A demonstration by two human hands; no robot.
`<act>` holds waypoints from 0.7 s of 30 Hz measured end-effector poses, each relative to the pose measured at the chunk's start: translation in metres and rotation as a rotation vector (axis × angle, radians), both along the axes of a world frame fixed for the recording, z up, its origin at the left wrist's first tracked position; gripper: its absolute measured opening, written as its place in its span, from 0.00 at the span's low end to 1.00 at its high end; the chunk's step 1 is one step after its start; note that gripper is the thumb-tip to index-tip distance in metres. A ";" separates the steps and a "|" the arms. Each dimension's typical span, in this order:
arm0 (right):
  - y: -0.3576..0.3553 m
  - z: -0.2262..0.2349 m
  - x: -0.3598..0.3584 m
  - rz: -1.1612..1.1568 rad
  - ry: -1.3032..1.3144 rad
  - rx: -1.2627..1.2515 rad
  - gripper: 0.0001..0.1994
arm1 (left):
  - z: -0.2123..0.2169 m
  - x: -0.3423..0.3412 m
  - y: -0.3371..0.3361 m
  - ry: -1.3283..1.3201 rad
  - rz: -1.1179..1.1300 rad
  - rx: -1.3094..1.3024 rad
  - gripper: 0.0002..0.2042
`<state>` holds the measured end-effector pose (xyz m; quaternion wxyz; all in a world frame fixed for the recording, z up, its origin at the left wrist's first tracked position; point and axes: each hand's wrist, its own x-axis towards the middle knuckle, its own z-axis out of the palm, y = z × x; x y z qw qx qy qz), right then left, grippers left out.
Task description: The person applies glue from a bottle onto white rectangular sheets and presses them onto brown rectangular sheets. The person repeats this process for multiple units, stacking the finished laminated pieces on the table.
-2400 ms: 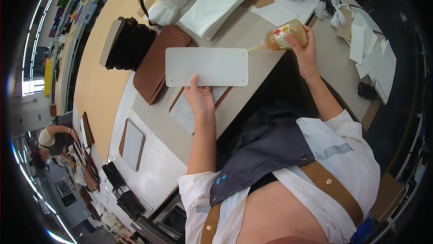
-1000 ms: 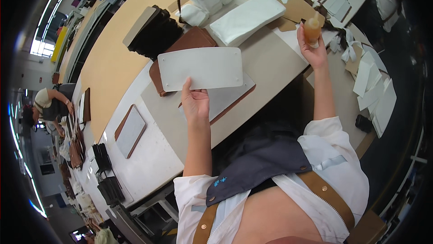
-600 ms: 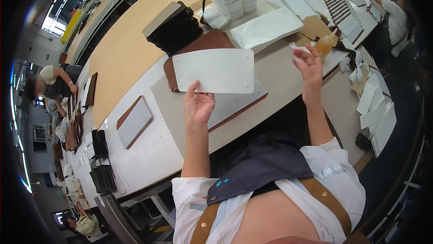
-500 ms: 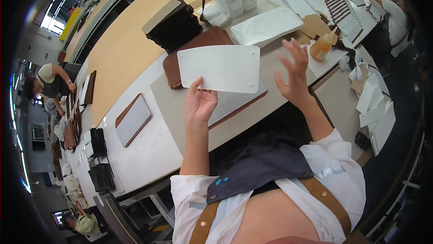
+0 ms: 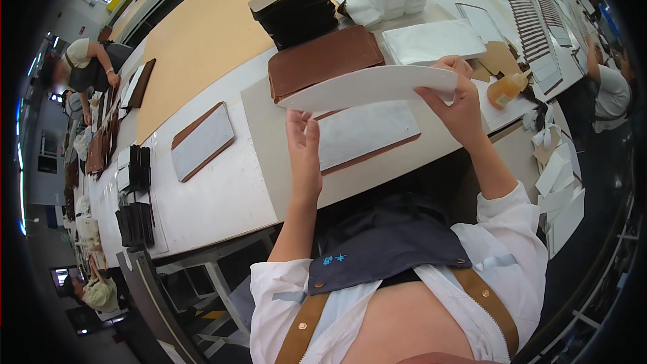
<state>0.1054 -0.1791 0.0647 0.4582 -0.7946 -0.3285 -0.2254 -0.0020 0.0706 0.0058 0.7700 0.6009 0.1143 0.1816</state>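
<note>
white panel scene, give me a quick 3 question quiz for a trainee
1. True or false: both hands hold the white panel above the table.
2. Which hand grips the panel's end nearest the glue bottle? A left hand B right hand
3. Fill in: right below the lifted panel, a grey sheet lies on a ____ leather piece.

Key: 1 true; 2 B; 3 brown

panel [image 5: 367,88] above table [image 5: 222,189], bottle [image 5: 507,89] right
</note>
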 end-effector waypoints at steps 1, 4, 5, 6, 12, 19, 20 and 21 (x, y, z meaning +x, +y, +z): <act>-0.001 -0.003 -0.002 0.012 0.110 0.029 0.10 | -0.013 -0.002 0.007 -0.005 0.090 0.225 0.27; -0.002 -0.012 -0.005 0.148 0.519 0.253 0.10 | -0.025 0.000 0.018 -0.039 0.148 0.291 0.18; -0.003 -0.012 -0.005 0.153 0.604 0.268 0.10 | -0.025 0.000 0.019 -0.038 0.172 0.323 0.16; -0.004 -0.013 -0.006 0.157 0.690 0.282 0.10 | -0.023 0.000 0.019 -0.036 0.194 0.355 0.14; -0.005 -0.032 -0.003 0.177 0.898 0.355 0.13 | -0.032 -0.007 0.027 0.060 0.136 0.388 0.12; -0.004 -0.071 -0.015 0.139 1.085 0.364 0.16 | -0.040 -0.033 0.022 0.136 0.170 0.389 0.22; -0.003 -0.077 -0.017 0.130 1.109 0.354 0.16 | -0.041 -0.038 0.020 0.163 0.169 0.376 0.23; -0.003 -0.082 -0.020 0.121 1.134 0.344 0.16 | -0.041 -0.043 0.016 0.190 0.167 0.363 0.23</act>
